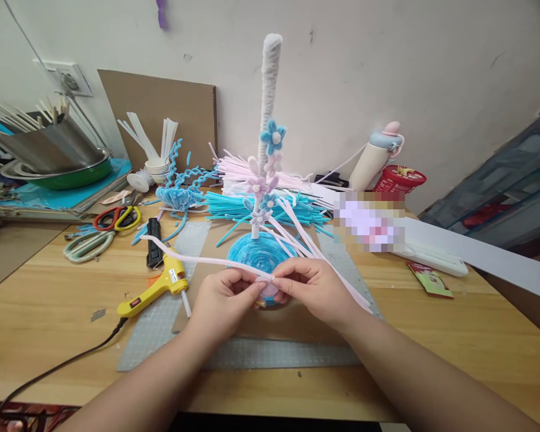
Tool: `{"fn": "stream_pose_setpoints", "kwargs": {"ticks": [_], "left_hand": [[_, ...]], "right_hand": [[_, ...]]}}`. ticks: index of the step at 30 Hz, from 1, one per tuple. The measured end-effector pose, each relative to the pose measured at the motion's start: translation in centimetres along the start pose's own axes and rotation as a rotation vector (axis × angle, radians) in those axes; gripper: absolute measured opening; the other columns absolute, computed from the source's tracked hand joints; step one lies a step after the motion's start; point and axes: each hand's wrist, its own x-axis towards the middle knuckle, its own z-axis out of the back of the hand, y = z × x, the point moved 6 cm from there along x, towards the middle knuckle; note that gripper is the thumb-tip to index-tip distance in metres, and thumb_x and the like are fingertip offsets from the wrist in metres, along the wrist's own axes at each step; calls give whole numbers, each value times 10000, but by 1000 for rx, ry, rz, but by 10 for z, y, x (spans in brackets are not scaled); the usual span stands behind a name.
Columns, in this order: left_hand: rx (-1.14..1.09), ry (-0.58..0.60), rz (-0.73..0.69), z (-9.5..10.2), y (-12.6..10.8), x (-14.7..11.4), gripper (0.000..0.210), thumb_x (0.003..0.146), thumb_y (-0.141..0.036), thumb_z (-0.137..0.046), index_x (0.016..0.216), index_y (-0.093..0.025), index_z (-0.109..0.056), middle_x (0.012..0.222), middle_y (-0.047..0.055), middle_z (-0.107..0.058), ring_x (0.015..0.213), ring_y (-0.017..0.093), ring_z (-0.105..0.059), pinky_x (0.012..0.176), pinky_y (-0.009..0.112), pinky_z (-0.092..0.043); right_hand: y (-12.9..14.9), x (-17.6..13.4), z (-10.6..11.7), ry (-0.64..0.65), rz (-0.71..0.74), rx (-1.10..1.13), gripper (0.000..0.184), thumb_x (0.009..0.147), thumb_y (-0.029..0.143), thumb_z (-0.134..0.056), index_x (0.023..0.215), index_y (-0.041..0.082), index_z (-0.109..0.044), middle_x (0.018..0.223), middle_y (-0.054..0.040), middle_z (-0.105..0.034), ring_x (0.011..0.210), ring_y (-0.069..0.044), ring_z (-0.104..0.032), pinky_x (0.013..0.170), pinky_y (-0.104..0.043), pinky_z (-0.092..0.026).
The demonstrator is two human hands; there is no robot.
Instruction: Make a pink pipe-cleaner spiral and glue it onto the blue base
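Between my two hands is a pale pink pipe cleaner (207, 260), its long free end reaching out to the left. My left hand (227, 297) pinches it with thumb and forefinger. Close beside, my right hand (312, 288) pinches the same pipe cleaner where it bends into a loop. Just behind my fingers lies a round blue coiled base (247, 249), partly hidden by them. Above it rises a white wrapped stem (270, 84) bearing fuzzy flowers, among them a blue flower (274, 137) and a pink flower (255, 185).
A yellow glue gun (155, 291) rests left of my hands, near scissors (117, 218). Bundles of blue pipe cleaners (234, 207) and pink pipe cleaners (238, 171) lie behind the base. A grey cutting mat (153, 342) is underneath. A bottle (371, 159) stands back right.
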Motion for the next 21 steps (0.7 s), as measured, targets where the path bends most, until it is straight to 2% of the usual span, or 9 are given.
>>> {"fn": "stream_pose_setpoints", "kwargs": {"ticks": [2,6,9,14,21], "left_hand": [[132,-7,-73,1,-3,-1,149,749,-289,-658,756,-148,-704,651,33,-705,546,135,-609,515,228,-488],[457,-30,-354,1,-19,-7,86,785,-208,-628,747,-177,-699,716,20,-697,638,135,-623,566,218,-471],[583,-31,-505,-2,-27,-11,101,784,-126,-606,732,-177,-676,713,8,-683,642,120,-619,560,194,-454],[642,-54,-563,-1,-27,-12,89,769,-110,-626,752,-186,-669,709,-3,-697,633,119,-630,525,180,-446],[631,-50,-672,-2,-32,-19,91,798,-109,-605,797,-186,-654,766,4,-686,672,110,-630,564,173,-468]], "right_hand": [[1,-1,1,31,-5,-52,147,748,289,-663,753,142,-676,700,-29,-650,632,-131,-621,618,-271,-515],[1,1,3,93,-16,-122,110,723,243,-665,686,140,-671,722,-34,-644,625,-127,-598,587,-263,-491],[-2,3,3,149,-33,-86,124,718,254,-678,674,143,-649,758,-36,-640,631,-129,-596,549,-254,-486],[-7,4,3,194,-90,26,156,727,284,-702,709,144,-635,782,-29,-629,690,-132,-611,532,-224,-495],[-11,4,2,238,-143,144,211,660,282,-772,700,143,-618,783,-24,-634,685,-141,-621,509,-221,-480]]}}
